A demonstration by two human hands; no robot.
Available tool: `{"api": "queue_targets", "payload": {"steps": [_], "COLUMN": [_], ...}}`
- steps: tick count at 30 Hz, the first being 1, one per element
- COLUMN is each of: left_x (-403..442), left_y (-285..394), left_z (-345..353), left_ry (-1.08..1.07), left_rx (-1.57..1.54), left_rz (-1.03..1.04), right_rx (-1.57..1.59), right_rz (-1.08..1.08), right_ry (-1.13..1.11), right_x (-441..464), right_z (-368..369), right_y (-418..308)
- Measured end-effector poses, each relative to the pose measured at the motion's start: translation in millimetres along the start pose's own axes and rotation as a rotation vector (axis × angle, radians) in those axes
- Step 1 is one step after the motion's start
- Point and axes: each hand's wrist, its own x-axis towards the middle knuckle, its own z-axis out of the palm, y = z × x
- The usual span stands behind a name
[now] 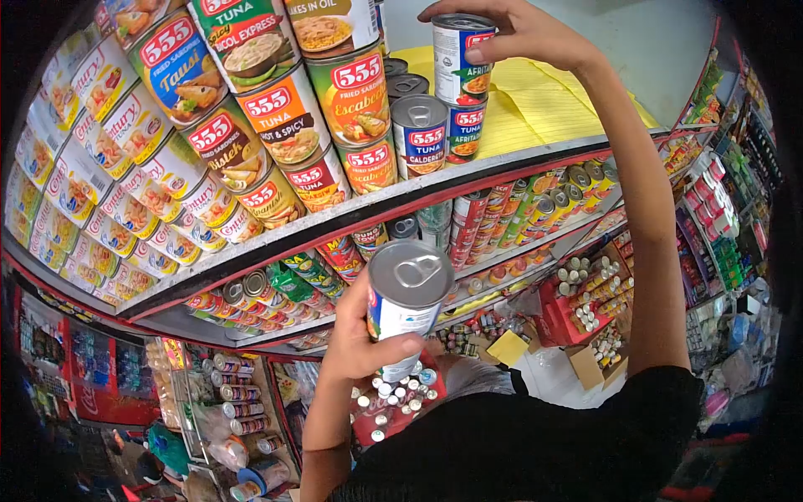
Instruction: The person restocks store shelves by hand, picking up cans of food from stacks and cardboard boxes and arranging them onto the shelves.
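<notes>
My right hand (510,33) is closed around a blue-and-white tuna can (458,63) labelled Afritada. That can sits upright on top of another Afritada tuna can (465,130) at the shelf's front edge. Lower down, in front of the shelf, my left hand (355,335) grips a second tin can (408,293). Its pull-tab lid faces up, and a white label with blue shows on its side. Just left of the Afritada stack stands a Caldereta tuna can (421,138).
Tall stacks of sardine and tuna cans (276,117) fill the shelf to the left. Yellow sheeting (535,100) covers the shelf on the right. Lower shelves hold more cans (502,209). Below are a red crate (562,314), an open cardboard box (590,368) and several white-capped bottles (393,402).
</notes>
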Motion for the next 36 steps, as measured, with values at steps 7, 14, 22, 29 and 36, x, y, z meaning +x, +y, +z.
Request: {"api": "queue_targets", "payload": {"steps": [7, 14, 22, 29, 36], "left_x": [38.8, 62.4, 84.5, 92.1, 95.3], "left_y": [10.3, 7.2, 6.0, 7.0, 8.0], "left_z": [-5.1, -5.7, -0.4, -2.3, -4.8], "left_ry": [-0.093, -0.059, -0.136, -0.160, -0.181], "left_rx": [-0.023, -0.102, -0.120, -0.117, -0.129], "left_rz": [-0.001, 0.008, 0.027, -0.006, -0.054], "right_rx": [0.199, -0.013, 0.082, 0.120, 0.128], "right_rz": [-0.079, 0.042, 0.031, -0.013, 0.039], "right_ry": [0.260, 0.092, -0.216, -0.273, -0.355], "right_x": [1.4, 29.3, 49.4, 49.7, 46.9], "right_z": [-11.8, 9.2, 19.2, 15.4, 5.7], "right_y": [10.1, 63.9, 88.1, 86.2, 81.2]}}
